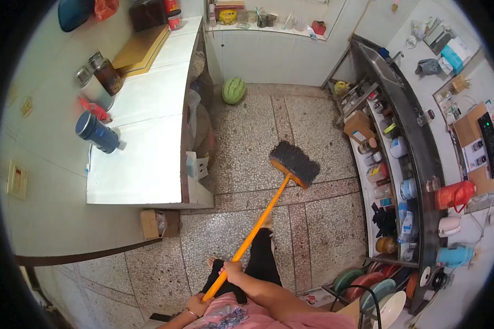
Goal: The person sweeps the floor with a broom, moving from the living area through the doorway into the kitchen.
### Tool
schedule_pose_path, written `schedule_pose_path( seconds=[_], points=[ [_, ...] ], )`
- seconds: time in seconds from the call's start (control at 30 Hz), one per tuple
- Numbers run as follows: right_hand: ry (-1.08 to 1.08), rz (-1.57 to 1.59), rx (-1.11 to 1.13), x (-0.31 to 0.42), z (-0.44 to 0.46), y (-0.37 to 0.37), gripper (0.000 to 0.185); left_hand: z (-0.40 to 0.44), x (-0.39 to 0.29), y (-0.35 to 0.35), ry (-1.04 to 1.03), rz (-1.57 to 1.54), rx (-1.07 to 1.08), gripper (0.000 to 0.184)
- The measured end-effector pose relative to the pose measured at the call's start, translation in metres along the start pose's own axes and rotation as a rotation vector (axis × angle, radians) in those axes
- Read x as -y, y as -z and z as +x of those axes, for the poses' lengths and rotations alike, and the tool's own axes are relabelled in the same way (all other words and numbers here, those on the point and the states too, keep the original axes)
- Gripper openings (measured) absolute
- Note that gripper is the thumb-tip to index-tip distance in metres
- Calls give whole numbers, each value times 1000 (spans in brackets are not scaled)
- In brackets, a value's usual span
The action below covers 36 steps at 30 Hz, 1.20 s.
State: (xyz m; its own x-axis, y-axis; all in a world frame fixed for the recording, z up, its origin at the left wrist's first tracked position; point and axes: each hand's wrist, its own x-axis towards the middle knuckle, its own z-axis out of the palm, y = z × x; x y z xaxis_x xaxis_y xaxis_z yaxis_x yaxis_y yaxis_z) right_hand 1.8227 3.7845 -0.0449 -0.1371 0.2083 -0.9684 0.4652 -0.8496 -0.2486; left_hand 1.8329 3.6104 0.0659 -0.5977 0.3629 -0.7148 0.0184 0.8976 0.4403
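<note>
An orange-handled broom (262, 219) slants across the view, its dark bristle head (295, 163) resting on the speckled floor in the middle. My left hand (197, 305) is wrapped round the handle near its lower end, close to my body. Further up the handle, my right hand (232, 270) is closed around it. Both hands are just in front of my pink top, above my dark trousers.
At the left stands a white counter (142, 164) with flasks. A watermelon (234, 91) lies on the floor by the far wall. Crowded shelves (387, 181) and a dark-edged sink counter line the right; a rack of colourful plates (368, 285) is at the lower right.
</note>
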Motion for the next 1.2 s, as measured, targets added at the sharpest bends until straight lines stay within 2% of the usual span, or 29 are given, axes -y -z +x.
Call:
schedule_pose_path(
  seconds=[0.13, 0.23, 0.4, 0.47, 0.53, 0.6, 0.67, 0.73, 0.77, 0.8, 0.83, 0.87, 0.93, 0.97, 1.03, 1.1, 1.17, 1.2],
  points=[
    [-14, -18, 11, 37, 27, 3, 5, 32, -32, 2, -9, -51, -22, 40],
    [3, -26, 6, 103, 47, 15, 4, 74, -87, 1, -57, -83, -48, 38],
    [29, 60, 38, 241, 110, 52, 5, 164, -225, 3, -28, -55, 79, 39],
    [48, -32, 31, 322, 116, 63, 4, 201, -291, 7, -13, -45, 94, 39],
    [203, 5, 61, 388, 140, 78, 8, 240, -357, 9, -9, -147, 68, 42],
    [25, -25, 125, 461, 160, 91, 10, 282, -412, 7, 38, -156, 108, 43],
    [109, 44, 148, 525, 157, 105, 11, 319, -451, -8, -91, -179, 22, 35],
    [124, -10, 179, 573, 167, 122, 9, 349, -488, -21, -139, -395, 92, 24],
    [126, -4, 182, 589, 166, 127, 9, 353, -511, -17, -142, -388, 91, 24],
    [151, -28, 128, 601, 162, 131, 6, 352, -534, -9, -10, -534, 240, 20],
    [175, -51, 73, 604, 159, 134, 7, 350, -545, -6, 126, -676, 390, 16],
    [177, -42, 74, 597, 161, 139, 7, 346, -544, -8, 123, -667, 391, 16],
    [236, 13, 52, 570, 167, 147, 8, 338, -533, -15, 152, -480, 467, 34],
    [247, 18, 55, 554, 167, 149, 8, 332, -514, -33, 141, -475, 463, 34],
    [234, -21, -28, 509, 162, 153, 9, 312, -456, -81, -173, -191, 84, 34],
    [263, 116, 77, 443, 163, 152, 8, 272, -420, -63, -98, -160, 231, 37],
    [198, 84, 197, 381, 145, 137, 6, 240, -359, -57, -97, -106, 248, 41],
    [219, 88, 144, 348, 131, 122, 7, 219, -333, -46, -61, -63, 216, 41]
  ],
)
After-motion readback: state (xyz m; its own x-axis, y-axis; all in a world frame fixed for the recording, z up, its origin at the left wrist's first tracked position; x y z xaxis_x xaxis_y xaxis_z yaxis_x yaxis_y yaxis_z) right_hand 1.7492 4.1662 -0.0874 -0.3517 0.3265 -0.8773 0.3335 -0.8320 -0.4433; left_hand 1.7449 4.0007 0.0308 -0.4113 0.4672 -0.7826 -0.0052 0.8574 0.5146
